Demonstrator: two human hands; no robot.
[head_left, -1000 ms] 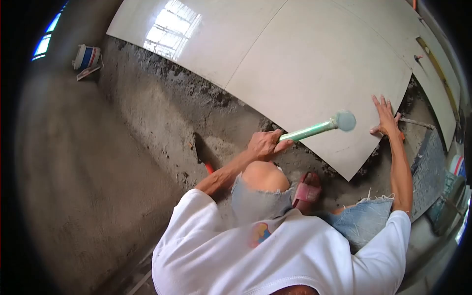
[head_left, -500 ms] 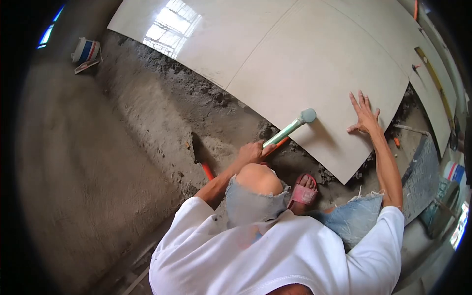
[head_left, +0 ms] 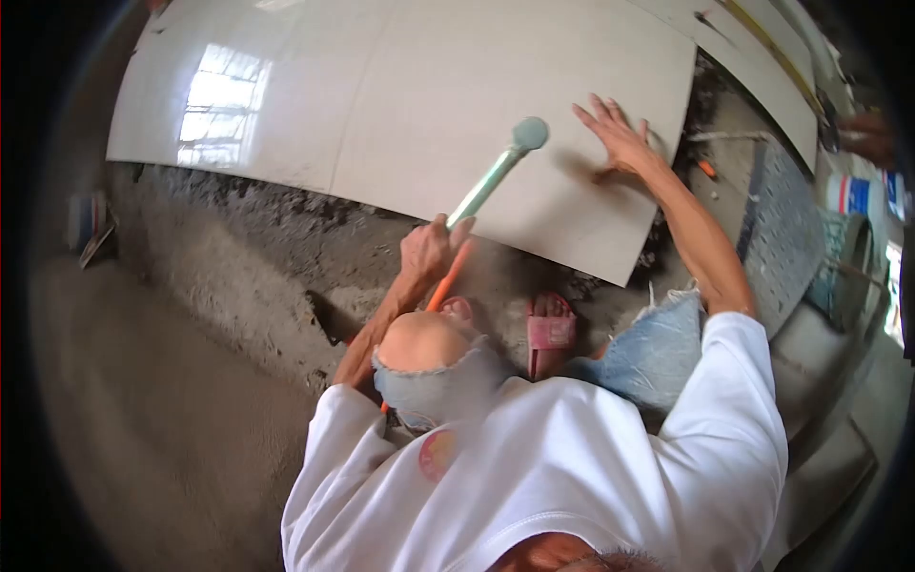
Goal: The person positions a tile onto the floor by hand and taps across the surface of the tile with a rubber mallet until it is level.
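My left hand (head_left: pixel 426 250) is closed around the green handle of a mallet (head_left: pixel 488 181). The round grey-green mallet head hangs over a large glossy off-white floor tile (head_left: pixel 457 86), its shadow falling on the surface nearer my other hand. My right hand (head_left: pixel 620 143) lies spread on the same tile, close to its right edge. An orange rod or pipe (head_left: pixel 446 278) runs just below my left hand, beside my knee. Rough grey mortar (head_left: pixel 276 205) shows along the tile's near edge.
A grey textured slab (head_left: pixel 783 224) leans at the right, with white-and-blue buckets (head_left: pixel 848 194) behind it. Another bucket (head_left: pixel 86 217) sits far left beside a flat tool. A yellow-edged level (head_left: pixel 770 43) lies on tiles upper right. My pink sandals (head_left: pixel 551 332) are below the tile.
The view has swung, so the scene sits turned and further up and left. The mallet head is farther over the tile. My right hand stays spread near the tile's right edge.
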